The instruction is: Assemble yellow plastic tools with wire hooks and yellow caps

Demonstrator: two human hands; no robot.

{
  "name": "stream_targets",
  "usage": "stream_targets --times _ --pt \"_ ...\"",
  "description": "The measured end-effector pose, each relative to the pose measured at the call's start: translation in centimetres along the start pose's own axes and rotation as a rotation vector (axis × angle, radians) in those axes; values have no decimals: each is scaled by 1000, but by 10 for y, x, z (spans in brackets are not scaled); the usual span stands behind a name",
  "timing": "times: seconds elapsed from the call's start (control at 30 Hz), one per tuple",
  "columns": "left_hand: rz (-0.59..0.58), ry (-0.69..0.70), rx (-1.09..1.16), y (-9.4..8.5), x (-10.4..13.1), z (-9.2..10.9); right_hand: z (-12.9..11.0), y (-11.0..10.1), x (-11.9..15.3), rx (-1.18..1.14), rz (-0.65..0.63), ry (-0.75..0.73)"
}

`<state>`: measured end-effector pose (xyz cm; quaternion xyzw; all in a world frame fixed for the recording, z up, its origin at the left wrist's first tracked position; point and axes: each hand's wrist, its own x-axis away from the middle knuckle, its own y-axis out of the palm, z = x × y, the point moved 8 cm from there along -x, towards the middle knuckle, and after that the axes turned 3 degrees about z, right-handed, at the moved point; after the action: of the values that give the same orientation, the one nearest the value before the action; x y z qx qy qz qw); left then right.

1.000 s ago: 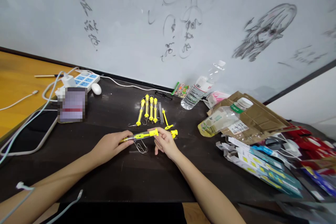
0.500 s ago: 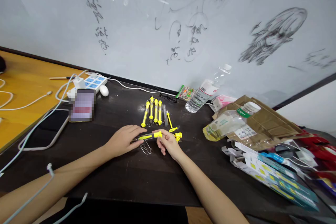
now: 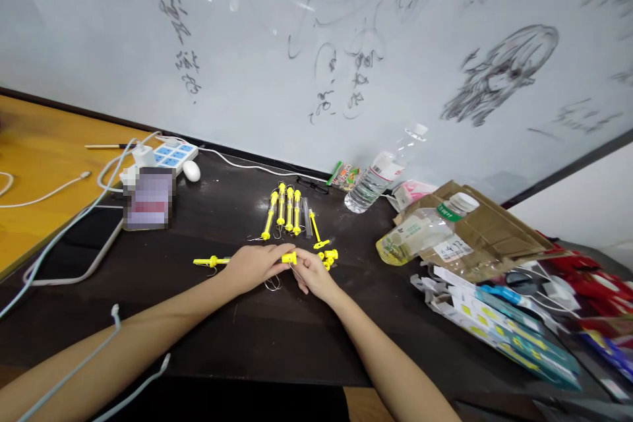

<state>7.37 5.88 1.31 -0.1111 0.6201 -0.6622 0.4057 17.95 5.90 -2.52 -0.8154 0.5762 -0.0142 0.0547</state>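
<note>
A yellow-and-clear tubular spring scale (image 3: 211, 262) lies crosswise between my hands, with its left end sticking out past my wrist. My left hand (image 3: 252, 268) is closed over its middle and hides most of the tube. Beside the yellow cap (image 3: 289, 257) at the right end, my right hand (image 3: 315, 275) has its fingers pinched together, with a thin metal wire hook at their tips. A loose wire hook (image 3: 272, 283) rests on the table below my left fingers. Small yellow parts (image 3: 329, 256) lie just beyond my right hand.
Several finished-looking spring scales (image 3: 281, 206) stand in a row behind my hands, beside a clear tube (image 3: 306, 217) and a yellow plunger rod (image 3: 315, 229). Bottles (image 3: 380, 175), a brown paper bag (image 3: 499, 221) and an opened box (image 3: 504, 326) occupy the right. Phones (image 3: 79, 244) lie left.
My left hand has closed around the spring scale, which has shifted left so its end now shows beyond the wrist. My right hand has stayed at the cap end.
</note>
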Motion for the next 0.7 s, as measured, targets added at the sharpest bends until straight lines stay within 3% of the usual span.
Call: stream_targets --times 0.23,0.47,0.7 --pt "56 -36 -43 2 0 -4 3 4 -3 -97 34 54" --pt "72 -60 -66 -2 -2 -5 6 6 -1 -240 152 77" --pt "-22 106 -40 3 2 -2 3 5 2 -51 -73 41"
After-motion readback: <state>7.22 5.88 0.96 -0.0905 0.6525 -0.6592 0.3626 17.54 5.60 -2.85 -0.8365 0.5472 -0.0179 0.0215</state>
